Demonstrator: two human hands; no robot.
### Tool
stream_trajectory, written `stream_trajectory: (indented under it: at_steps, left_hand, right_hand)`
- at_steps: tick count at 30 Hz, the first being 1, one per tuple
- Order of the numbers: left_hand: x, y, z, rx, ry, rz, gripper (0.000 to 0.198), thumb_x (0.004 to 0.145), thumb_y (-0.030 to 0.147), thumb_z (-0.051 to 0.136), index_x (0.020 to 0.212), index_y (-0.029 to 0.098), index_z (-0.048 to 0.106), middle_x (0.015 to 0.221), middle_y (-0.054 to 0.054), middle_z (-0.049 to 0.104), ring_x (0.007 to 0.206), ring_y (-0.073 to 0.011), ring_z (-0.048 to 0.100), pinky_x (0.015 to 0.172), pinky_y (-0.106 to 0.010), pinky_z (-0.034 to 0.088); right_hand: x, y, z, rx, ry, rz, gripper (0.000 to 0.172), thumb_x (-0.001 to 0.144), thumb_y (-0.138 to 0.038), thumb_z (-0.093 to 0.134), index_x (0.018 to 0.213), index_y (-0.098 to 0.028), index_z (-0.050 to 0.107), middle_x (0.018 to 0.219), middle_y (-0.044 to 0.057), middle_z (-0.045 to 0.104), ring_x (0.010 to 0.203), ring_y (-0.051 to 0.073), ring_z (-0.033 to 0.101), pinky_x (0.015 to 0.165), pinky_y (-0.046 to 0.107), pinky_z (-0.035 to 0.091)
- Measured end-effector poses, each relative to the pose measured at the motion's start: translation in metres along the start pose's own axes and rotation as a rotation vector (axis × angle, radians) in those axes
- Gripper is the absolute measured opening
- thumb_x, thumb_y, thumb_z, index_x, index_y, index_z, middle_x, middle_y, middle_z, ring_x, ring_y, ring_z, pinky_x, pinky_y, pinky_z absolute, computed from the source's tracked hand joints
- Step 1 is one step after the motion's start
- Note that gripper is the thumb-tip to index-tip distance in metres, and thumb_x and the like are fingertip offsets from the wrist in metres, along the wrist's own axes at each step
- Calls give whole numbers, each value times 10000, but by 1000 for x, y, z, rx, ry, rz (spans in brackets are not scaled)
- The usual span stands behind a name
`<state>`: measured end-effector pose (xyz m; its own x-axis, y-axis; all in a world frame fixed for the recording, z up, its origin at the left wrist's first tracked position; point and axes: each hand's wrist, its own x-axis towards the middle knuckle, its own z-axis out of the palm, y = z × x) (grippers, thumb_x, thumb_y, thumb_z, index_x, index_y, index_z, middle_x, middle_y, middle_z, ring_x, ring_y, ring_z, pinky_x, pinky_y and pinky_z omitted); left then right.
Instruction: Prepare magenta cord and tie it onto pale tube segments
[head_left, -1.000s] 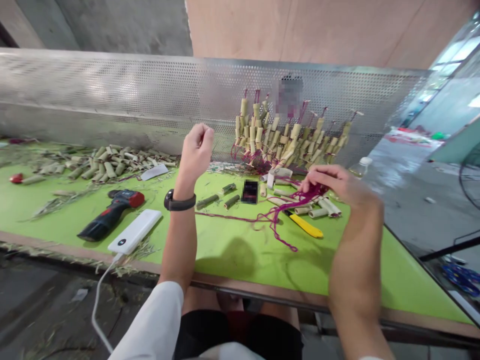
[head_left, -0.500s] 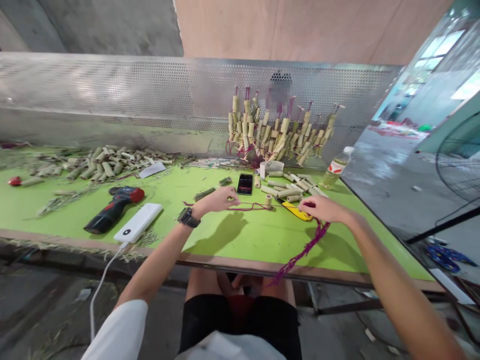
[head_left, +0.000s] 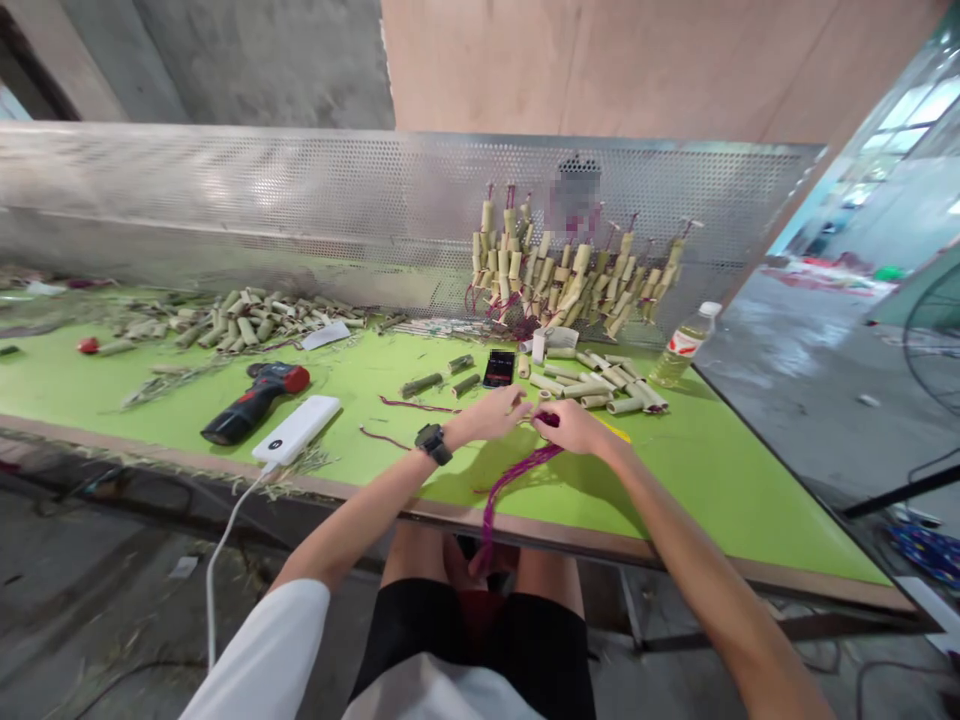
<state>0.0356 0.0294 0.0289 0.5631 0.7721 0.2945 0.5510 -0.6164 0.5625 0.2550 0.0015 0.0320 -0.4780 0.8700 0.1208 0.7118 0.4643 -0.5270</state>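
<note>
My left hand, with a dark watch at its wrist, is closed in a pinch, its fingertips almost meeting those of my right hand. My right hand is closed round a bundle of purple cord, whose strands hang over the table's front edge. Thin cord runs between the hands, and two cord ends lie on the green tabletop left of my left hand. Exactly what the left fingertips pinch is partly hidden. A yellow-handled tool shows from behind my right hand. Short cut bamboo tubes lie just beyond.
A phone lies behind my hands. To the left are a cordless drill, a white power bank with cable, and a bamboo heap. Strung bamboo pieces hang on the perforated metal panel. A bottle stands right.
The hands were apart with a cord stretched between them; now they are close together. My right hand has moved left with the purple bundle. The view has shifted slightly.
</note>
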Motion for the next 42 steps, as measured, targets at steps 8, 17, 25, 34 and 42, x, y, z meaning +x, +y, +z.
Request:
stream_trajectory:
  at_steps: [8,17,25,34,42]
  left_hand:
    - [7,-11,41,-214,-30,43,408,1065,455,433,766,215,571,694,-30,536,622,-183,446,685,-311,361]
    - [0,-23,39,-171,-36,99,494,1059,462,436,695,185,624,610,-4,511,572,-155,403,624,-304,279]
    - [2,-18,42,-231,14,96,383,1021,441,554,772,181,685,680,-38,621,616,-166,462,648,-293,320]
    - [3,-18,55,-403,92,3,464,1026,504,501,737,164,628,654,4,523,656,-156,448,639,-294,308]
    - [7,-12,54,-974,38,-162,460,856,596,736,774,153,640,751,-16,609,653,-115,502,633,-251,386]
  right_hand:
    - [0,12,20,34,177,-52,194,904,-306,563,833,-171,684,804,65,680,719,186,548,702,322,397]
    - [-6,19,12,62,134,9,233,883,-333,611,894,-164,771,900,96,775,757,204,625,731,328,430]
    - [-10,23,8,-25,10,122,272,905,-355,599,928,-182,808,836,66,784,657,182,590,641,313,376]
    - [-9,25,10,-54,68,85,234,907,-358,654,921,-224,846,1060,83,832,926,277,740,836,365,515]
    - [-13,25,8,96,109,73,612,1014,-662,453,791,-195,780,774,85,764,739,257,673,745,374,477]
